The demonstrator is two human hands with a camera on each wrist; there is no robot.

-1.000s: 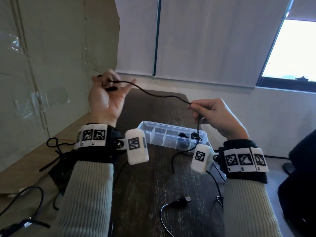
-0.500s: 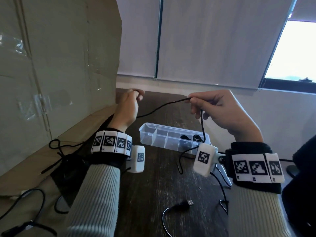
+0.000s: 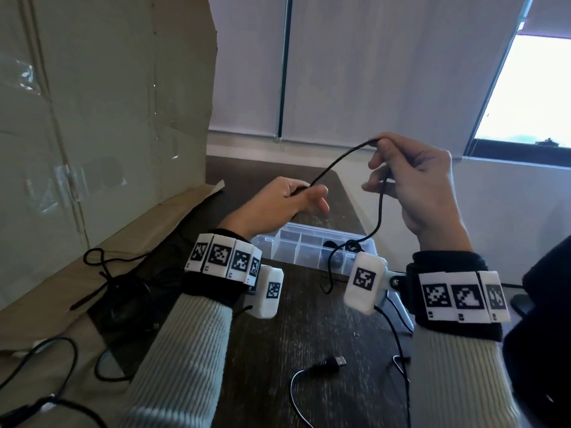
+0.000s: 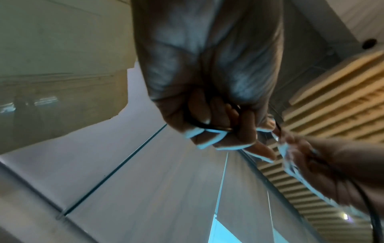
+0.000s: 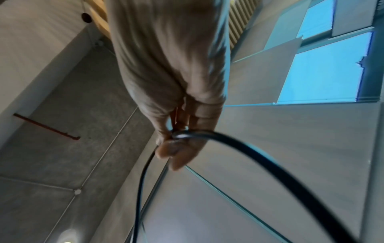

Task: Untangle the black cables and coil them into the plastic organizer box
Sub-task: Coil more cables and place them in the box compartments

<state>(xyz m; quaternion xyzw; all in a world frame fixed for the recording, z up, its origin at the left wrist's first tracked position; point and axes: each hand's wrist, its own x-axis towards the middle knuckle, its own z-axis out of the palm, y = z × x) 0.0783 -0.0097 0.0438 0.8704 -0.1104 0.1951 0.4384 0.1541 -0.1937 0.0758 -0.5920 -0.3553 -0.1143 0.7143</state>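
Note:
A thin black cable [image 3: 335, 163] runs between my two hands above the dark table. My left hand [image 3: 304, 194] grips one end of it with curled fingers; in the left wrist view the cable [image 4: 199, 124] loops inside that fist [image 4: 220, 131]. My right hand [image 3: 378, 163] is raised higher and pinches the cable at its top bend, the cable [image 5: 239, 144] arching away from that hand [image 5: 176, 144]. From there the cable hangs down into the clear plastic organizer box [image 3: 279, 244], where a black coil [image 3: 346, 247] lies in the right compartments.
A cardboard sheet [image 3: 92, 118] stands at the left, its flap lying on the table. More black cables [image 3: 102, 267] tangle over it at the left. A loose cable with a USB plug [image 3: 335, 362] lies on the near table. A window is at the far right.
My left hand has dropped from its raised spot and moved right, towards the box. My right hand has risen, lifting the cable's bend higher, and the two hands are closer together.

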